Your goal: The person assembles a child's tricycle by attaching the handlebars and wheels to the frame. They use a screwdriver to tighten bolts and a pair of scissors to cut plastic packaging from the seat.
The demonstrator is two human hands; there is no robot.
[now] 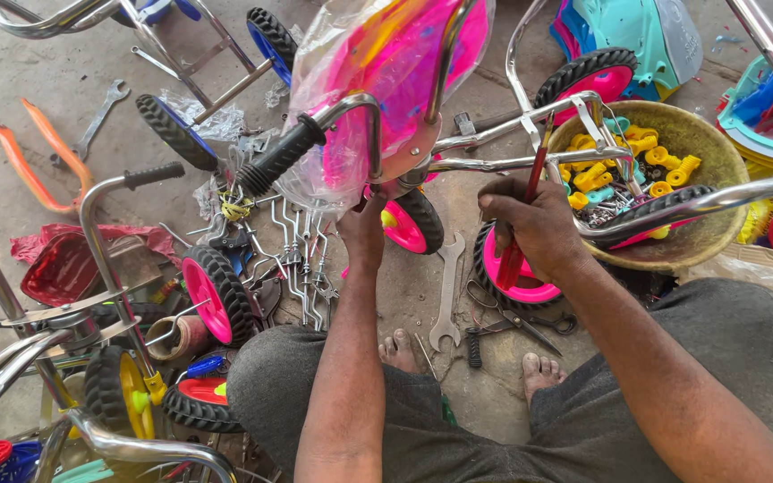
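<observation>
Sitting on the concrete floor [38, 80] with a small tricycle that has pink wheels and chrome tubing [494, 143] right in front. The right hand [534, 224] is closed around a red-handled screwdriver [521, 224], held nearly upright, its low end over a pink wheel with a black tyre [516, 277]. The left hand [364, 224] reaches up under a pink plastic seat wrapped in clear film [395, 63], gripping near the metal bracket there; can't really see the fingers, so hard to say exactly how it holds. A flat steel open-ended spanner [447, 291] lies on the floor between the two forearms, just near of the small front wheel. Far right sits a round tan basin full of yellow plastic caps and screws [717, 152]. To the left, a bunch of bent chrome rods [301, 259] and another pink wheel [216, 291].
</observation>
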